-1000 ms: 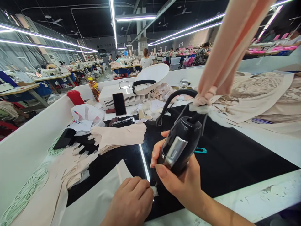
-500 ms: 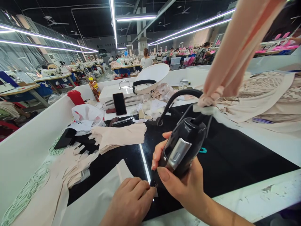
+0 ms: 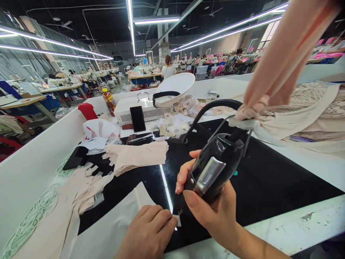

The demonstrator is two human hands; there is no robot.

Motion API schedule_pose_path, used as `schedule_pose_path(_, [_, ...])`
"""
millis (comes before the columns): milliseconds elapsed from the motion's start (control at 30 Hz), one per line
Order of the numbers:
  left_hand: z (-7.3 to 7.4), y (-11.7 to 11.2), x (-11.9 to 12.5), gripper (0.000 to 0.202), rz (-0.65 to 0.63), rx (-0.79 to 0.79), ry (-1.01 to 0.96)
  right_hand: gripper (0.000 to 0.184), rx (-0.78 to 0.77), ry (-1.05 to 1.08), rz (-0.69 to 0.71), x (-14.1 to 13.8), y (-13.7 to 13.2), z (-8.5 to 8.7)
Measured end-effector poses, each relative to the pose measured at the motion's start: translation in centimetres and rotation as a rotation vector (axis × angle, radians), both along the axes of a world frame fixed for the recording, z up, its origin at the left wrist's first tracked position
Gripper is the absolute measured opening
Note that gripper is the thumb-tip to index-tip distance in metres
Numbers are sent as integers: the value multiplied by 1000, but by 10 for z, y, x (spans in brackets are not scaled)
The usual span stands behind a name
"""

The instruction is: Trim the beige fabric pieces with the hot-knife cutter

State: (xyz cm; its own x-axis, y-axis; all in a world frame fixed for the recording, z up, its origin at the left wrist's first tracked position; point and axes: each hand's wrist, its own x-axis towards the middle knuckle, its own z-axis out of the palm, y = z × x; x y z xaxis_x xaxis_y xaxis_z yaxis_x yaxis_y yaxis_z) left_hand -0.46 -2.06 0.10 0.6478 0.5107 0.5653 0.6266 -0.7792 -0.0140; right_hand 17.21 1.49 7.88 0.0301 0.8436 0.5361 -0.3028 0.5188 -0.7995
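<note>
My right hand [image 3: 212,212] is wrapped round a black handheld tool [image 3: 215,167] with a silver plate, its tip down at the black table top [image 3: 269,180]. A black cable [image 3: 207,109] arcs up from it and a peach fabric strip [image 3: 280,61] hangs tied to its top. My left hand [image 3: 148,232] lies curled on a pale fabric sheet [image 3: 113,226], fingertips pinching a small white piece [image 3: 177,220] right beside the tool's tip.
A stack of beige cut fabric [image 3: 137,156] and loose beige pieces [image 3: 72,198] lie left. A phone [image 3: 136,118] leans on a white machine [image 3: 145,108]. Lace fabric [image 3: 302,104] piles at right. White walls [image 3: 35,158] border the table. People work far behind.
The tool in my right hand has shifted slightly to the right and tilted; my left fingers stay at the small white piece by its tip.
</note>
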Motion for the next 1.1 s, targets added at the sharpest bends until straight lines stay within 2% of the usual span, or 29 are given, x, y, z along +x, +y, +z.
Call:
schedule_pose_path(233, [2,-1,0,39,3,-3,-14,42,-16,18,8,0,-1,-3])
schedule_pose_path(700, [0,-2,-2,39,-12,-31,-19,39,4,-6,42,-3,-3,-4])
schedule_pose_path(933, [-6,-2,-2,32,-11,-99,-51,37,3,2,21,0,-6,-4])
schedule_pose_path(1100, [-7,-1,-1,32,-1,-79,-49,33,25,-8,46,0,-12,-6])
